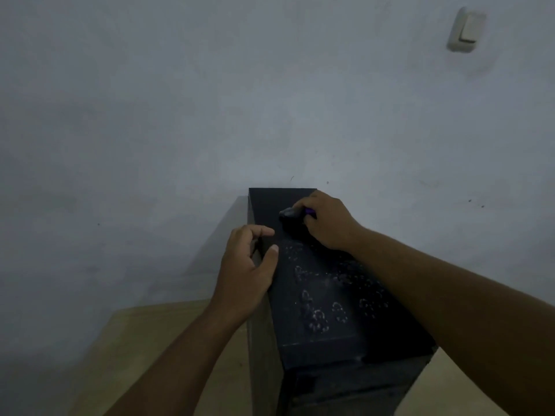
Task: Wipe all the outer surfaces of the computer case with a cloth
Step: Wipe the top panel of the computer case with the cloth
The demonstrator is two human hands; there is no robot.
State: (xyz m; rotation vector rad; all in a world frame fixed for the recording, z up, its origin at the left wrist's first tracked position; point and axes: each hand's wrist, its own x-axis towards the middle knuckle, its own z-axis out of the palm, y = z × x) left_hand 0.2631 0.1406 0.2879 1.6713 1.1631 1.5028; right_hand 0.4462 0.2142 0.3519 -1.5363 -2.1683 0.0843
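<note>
A black computer case [318,301] stands upright on a wooden table, its dusty top panel marked with pale smudges. My right hand [326,220] grips a small dark cloth [289,214] with a purple bit showing, pressed onto the far part of the top panel. My left hand [246,271] holds the case's left top edge, thumb on the top and fingers curled over the side.
The light wooden table [156,340] carries the case and ends at the lower left. A grey wall [210,100] rises right behind the case. A light switch [467,30] is on the wall at the upper right.
</note>
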